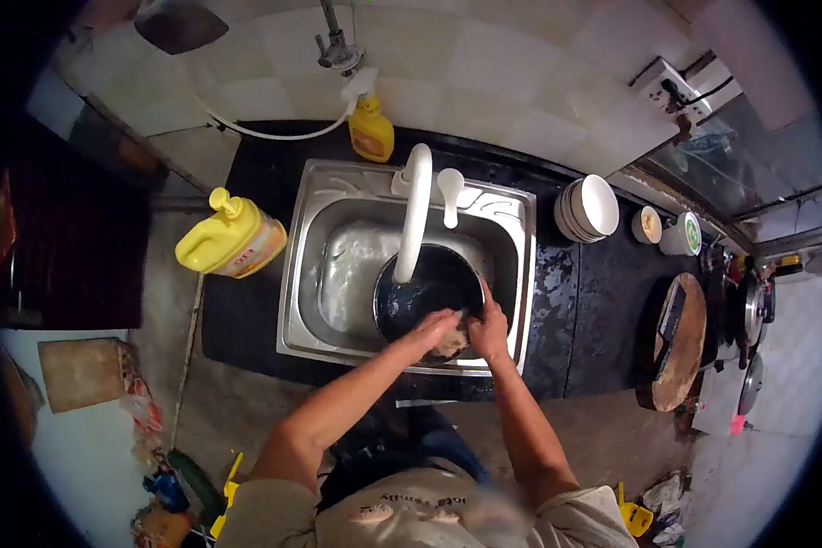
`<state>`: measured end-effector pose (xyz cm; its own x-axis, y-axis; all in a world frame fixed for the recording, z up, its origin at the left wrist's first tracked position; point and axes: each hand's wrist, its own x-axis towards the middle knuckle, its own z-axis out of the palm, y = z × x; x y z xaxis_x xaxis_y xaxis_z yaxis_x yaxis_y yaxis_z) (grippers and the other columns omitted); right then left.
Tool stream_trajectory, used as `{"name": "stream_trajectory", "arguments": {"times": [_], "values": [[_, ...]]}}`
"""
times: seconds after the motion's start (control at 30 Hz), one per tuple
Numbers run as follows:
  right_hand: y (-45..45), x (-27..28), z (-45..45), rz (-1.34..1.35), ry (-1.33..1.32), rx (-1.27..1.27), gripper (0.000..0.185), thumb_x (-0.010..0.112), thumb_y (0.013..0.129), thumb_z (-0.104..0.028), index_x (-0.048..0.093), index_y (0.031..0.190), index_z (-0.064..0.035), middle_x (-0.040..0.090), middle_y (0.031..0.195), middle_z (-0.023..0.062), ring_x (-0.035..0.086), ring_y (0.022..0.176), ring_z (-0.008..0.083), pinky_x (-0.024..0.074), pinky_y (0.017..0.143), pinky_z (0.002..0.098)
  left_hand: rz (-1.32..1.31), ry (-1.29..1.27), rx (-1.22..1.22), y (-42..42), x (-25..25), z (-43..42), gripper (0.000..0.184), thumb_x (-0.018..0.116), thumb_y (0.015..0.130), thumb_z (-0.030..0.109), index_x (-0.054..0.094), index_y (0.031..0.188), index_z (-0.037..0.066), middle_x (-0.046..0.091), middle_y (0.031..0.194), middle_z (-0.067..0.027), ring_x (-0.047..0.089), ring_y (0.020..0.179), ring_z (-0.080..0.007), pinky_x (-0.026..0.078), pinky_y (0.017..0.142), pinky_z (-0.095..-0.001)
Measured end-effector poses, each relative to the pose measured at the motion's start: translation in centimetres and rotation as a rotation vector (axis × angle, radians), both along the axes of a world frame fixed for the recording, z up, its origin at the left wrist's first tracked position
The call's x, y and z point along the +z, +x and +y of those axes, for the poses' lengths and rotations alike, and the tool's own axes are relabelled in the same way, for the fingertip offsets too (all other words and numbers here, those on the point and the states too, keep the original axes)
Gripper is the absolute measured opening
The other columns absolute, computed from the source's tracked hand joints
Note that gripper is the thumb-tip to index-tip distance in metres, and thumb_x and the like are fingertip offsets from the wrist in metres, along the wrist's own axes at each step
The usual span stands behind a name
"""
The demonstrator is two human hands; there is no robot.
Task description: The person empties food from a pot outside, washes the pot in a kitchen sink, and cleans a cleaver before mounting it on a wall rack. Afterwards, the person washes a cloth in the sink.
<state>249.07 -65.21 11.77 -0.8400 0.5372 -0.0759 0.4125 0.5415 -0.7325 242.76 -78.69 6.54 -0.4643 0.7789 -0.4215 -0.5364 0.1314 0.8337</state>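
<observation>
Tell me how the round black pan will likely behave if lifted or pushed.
The round black pan would probably feel slippery, since its inside glistens as if wet. It looks stiff, its edge keeping a clean curve. A push might spin it, given its roundness.

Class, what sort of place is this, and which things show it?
Most likely a kitchen: a dark pan is in a steel sink, bowls stand stacked on the black counter, with a wooden board farther right.

Black pan (pixel 445 285), white faucet (pixel 417 210), yellow jug (pixel 235 241)
</observation>
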Motion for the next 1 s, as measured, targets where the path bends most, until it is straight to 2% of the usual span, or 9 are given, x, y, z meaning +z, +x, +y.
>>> {"name": "stream_trajectory", "arguments": {"times": [0.03,0.17,0.23,0.33,0.47,0.6,0.83,0.9,1.0], "values": [[0.5,-0.2,0.1,0.002,-0.030,-0.022,0.078,0.052,0.066,0.002,0.039,0.139,-0.0217,0.060,0.101,0.0270,0.059,0.093,0.0430,0.0480,0.085,0.0416,-0.152,0.017,0.137,-0.7,2.6,0.4,0.040,0.056,0.084,0.036,0.061,0.107,0.004,0.062,0.105,-0.0192,0.058,0.096,-0.0345,0.045,0.083,-0.0376],[1.9,-1.2,0.6,0.135,-0.313,-0.046,0.077,0.046,0.067,0.010,0.036,0.140,-0.0083,0.056,0.124,0.0183,0.053,0.117,0.0248,0.0379,0.100,0.0299,1.205,-0.872,-0.029,-5.5,7.6,-3.9,0.061,0.058,0.083,0.049,0.052,0.123,0.003,0.059,0.114,-0.0187,0.055,0.108,-0.0319,0.045,0.088,-0.0399],[2.3,-0.9,0.7,0.049,-0.402,-0.098,0.077,0.041,0.066,0.014,0.035,0.140,-0.0048,0.051,0.131,0.0137,0.046,0.123,0.0206,0.0316,0.104,0.0276,1.084,-0.968,0.197,-6.9,4.0,-6.5,0.055,0.062,0.081,0.046,0.059,0.108,-0.001,0.059,0.115,-0.0188,0.055,0.108,-0.0316,0.042,0.092,-0.0421],[3.1,-2.8,0.9,0.133,-0.355,-0.080,0.077,0.042,0.065,0.012,0.035,0.140,-0.0038,0.050,0.132,0.0148,0.046,0.123,0.0206,0.0317,0.104,0.0276,0.148,-0.856,-0.080,-9.6,-0.1,-9.3,0.049,0.074,0.071,0.032,0.059,0.106,0.002,0.065,0.083,-0.0134,0.066,0.078,-0.0258,0.054,0.063,-0.0379],[3.1,-3.0,1.0,0.121,-0.348,-0.055,0.077,0.043,0.065,0.010,0.035,0.140,-0.0033,0.051,0.130,0.0136,0.047,0.121,0.0200,0.0325,0.102,0.0269,0.249,-0.755,-0.138,-7.2,-2.7,-8.4,0.043,0.074,0.070,0.016,0.055,0.106,0.004,0.063,0.073,-0.0103,0.064,0.060,-0.0240,0.053,0.046,-0.0351],[2.9,-3.3,1.4,0.093,-0.407,-0.073,0.076,0.043,0.065,0.010,0.035,0.139,-0.0017,0.053,0.126,0.0123,0.049,0.117,0.0200,0.0340,0.100,0.0268,-0.204,-0.568,0.095,-6.6,-3.5,-9.3,0.038,0.068,0.070,0.010,0.056,0.105,0.004,0.062,0.078,-0.0099,0.061,0.058,-0.0224,0.053,0.047,-0.0373],[5.1,-5.9,1.4,0.013,-0.162,-0.177,0.056,0.057,0.080,0.000,0.040,0.134,-0.0019,0.058,0.117,0.0165,0.057,0.103,0.0247,0.0439,0.090,0.0300,0.446,-0.678,0.183,-4.9,4.4,-6.4,0.055,0.053,0.072,0.004,0.047,0.126,0.010,0.065,0.091,-0.0112,0.064,0.072,-0.0220,0.052,0.056,-0.0378],[3.2,-2.4,-0.6,0.225,0.295,-0.210,0.040,0.054,0.084,-0.001,0.049,0.124,-0.0060,0.058,0.110,0.0163,0.055,0.101,0.0323,0.0465,0.086,0.0368,0.542,-0.754,0.069,-5.3,1.6,-7.4,0.076,0.056,0.074,0.010,0.027,0.143,0.025,0.063,0.104,-0.0199,0.061,0.094,-0.0394,0.049,0.081,-0.0456],[0.6,-1.9,-3.7,0.141,0.127,0.014,0.029,0.048,0.091,-0.011,0.053,0.118,-0.0045,0.057,0.114,0.0185,0.053,0.107,0.0364,0.0442,0.090,0.0405,0.558,-0.891,-0.003,-5.2,5.7,-6.9,0.082,0.057,0.076,0.012,0.018,0.146,0.028,0.062,0.109,-0.0199,0.059,0.099,-0.0413,0.045,0.088,-0.0459]]}}
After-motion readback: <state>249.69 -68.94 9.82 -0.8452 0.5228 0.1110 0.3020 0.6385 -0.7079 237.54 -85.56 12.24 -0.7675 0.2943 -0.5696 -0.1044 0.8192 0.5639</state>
